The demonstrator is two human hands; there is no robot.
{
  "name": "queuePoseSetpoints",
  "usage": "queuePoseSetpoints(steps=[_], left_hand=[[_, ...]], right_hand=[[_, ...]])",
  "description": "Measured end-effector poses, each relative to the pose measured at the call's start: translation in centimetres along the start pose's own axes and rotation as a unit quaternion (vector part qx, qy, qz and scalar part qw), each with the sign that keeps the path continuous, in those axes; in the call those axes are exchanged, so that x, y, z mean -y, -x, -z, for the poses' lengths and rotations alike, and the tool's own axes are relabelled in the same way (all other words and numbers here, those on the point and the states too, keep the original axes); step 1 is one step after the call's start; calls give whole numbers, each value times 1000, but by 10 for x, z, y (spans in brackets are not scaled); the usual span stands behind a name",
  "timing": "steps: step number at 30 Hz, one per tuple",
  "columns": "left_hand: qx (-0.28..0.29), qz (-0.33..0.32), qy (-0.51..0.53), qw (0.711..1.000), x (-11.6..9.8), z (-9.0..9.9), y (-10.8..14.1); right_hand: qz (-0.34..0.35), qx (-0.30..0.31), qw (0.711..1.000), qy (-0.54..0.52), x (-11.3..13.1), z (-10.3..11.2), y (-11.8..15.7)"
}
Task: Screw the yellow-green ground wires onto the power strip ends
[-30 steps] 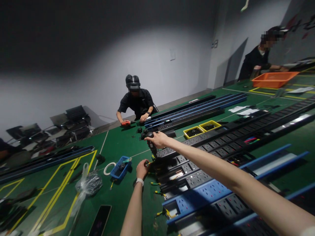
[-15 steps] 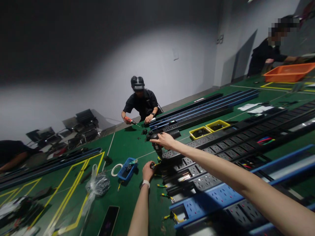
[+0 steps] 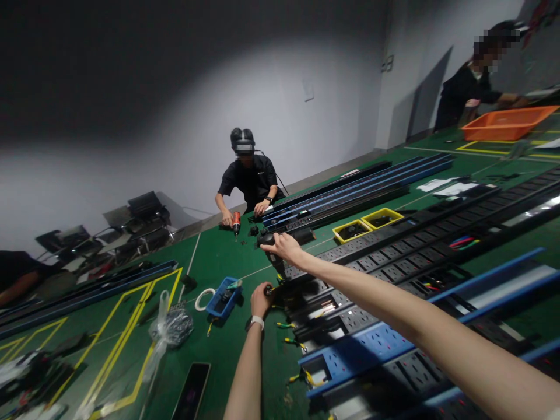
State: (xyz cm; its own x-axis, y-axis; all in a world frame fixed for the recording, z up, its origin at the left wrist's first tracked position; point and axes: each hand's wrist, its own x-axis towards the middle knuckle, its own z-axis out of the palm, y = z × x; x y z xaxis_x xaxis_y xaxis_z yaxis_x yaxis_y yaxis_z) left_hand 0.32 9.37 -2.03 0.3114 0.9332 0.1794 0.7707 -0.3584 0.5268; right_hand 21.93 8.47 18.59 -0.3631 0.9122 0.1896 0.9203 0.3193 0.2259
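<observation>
My right hand (image 3: pixel 286 248) reaches far forward and is closed around a black power drill (image 3: pixel 304 235), whose lower part is dim and partly hidden. Below it, my left hand (image 3: pixel 261 300), with a pale band on the wrist, has its fingers closed on a small dark part (image 3: pixel 268 289) near the ends of the socket strips. Details of that part are too small to make out. Black power socket strips (image 3: pixel 356 319) and a blue socket strip (image 3: pixel 339 359) lie side by side to the right, yellow-green wires (image 3: pixel 294 342) sticking out of their ends.
A blue bin (image 3: pixel 214 304), a white ring (image 3: pixel 202 300), a plastic bag (image 3: pixel 172 326) and a phone (image 3: pixel 191 391) lie to the left. Yellow bins (image 3: pixel 350 231) stand beyond the strips. Across the table, a co-worker (image 3: pixel 249 181) holds a red drill (image 3: pixel 237 221); another person (image 3: pixel 466 96) works near an orange tray (image 3: pixel 507 124).
The co-worker's red drill has swung from pointing sideways to pointing down. The view has shifted slightly; both my hands stay in nearly the same places with the same holds.
</observation>
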Motion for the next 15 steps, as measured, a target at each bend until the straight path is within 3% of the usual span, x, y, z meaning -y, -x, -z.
queuePoseSetpoints(steps=[7, 15], left_hand=[[3, 13, -6, 1000, 3, -4, -2], [15, 21, -5, 1000, 2, -2, -1]], right_hand=[[-24, 32, 999, 14, -23, -5, 6], [3, 12, 999, 39, -13, -4, 9]])
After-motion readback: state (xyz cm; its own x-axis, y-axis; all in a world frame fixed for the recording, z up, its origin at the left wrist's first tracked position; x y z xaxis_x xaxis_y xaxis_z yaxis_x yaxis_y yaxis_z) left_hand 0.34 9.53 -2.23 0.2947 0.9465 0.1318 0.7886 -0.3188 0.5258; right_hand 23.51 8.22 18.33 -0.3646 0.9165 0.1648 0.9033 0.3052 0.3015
